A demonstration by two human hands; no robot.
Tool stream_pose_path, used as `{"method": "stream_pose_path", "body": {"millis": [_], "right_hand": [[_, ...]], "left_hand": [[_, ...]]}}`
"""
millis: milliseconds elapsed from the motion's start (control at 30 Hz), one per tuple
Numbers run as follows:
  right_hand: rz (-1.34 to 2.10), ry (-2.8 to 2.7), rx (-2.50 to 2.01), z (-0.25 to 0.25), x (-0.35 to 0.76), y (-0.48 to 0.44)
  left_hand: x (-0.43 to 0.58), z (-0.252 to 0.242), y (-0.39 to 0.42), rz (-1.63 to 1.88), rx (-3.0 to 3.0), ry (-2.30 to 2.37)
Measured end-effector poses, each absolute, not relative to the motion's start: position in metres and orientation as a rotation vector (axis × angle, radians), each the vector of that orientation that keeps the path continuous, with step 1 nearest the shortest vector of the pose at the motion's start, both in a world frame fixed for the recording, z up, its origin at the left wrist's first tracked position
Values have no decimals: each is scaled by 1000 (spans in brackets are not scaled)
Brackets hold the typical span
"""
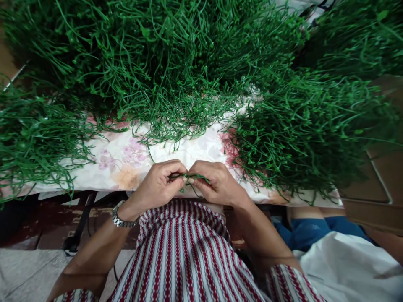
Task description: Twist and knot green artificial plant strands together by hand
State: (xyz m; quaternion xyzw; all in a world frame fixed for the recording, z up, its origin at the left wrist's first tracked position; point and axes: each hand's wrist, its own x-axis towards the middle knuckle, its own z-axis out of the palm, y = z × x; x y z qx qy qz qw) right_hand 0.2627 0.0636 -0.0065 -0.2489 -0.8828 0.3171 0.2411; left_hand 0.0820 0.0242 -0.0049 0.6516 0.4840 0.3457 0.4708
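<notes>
Both hands meet at the front edge of a table, fingertips almost touching. My left hand [163, 181], with a metal watch [119, 216] on its wrist, pinches a thin green stem. My right hand [217, 180] grips the same bit of green stem [198, 175], which passes between the thumbs and forefingers. The fingers hide part of it, so I cannot tell how many strands there are. Just beyond the hands, loose thin green stems with small buds [176, 130] lie on a flowered tablecloth [132, 161].
A large heap of green stems [163, 54] covers the back of the table. Smaller piles lie at the left [34, 134] and right [302, 134]. Another person in a white top [349, 264] and blue shorts sits to the right, beside a brown cardboard box [365, 180].
</notes>
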Motion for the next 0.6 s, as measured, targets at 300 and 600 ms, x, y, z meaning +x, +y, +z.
{"method": "stream_pose_path", "body": {"millis": [300,600], "right_hand": [[1452,-2581,-260,5,271,76],[1772,-2548,11,13,270,82]], "left_hand": [[76,8,25,643,1902,809],[71,16,29,549,1867,539]]}}
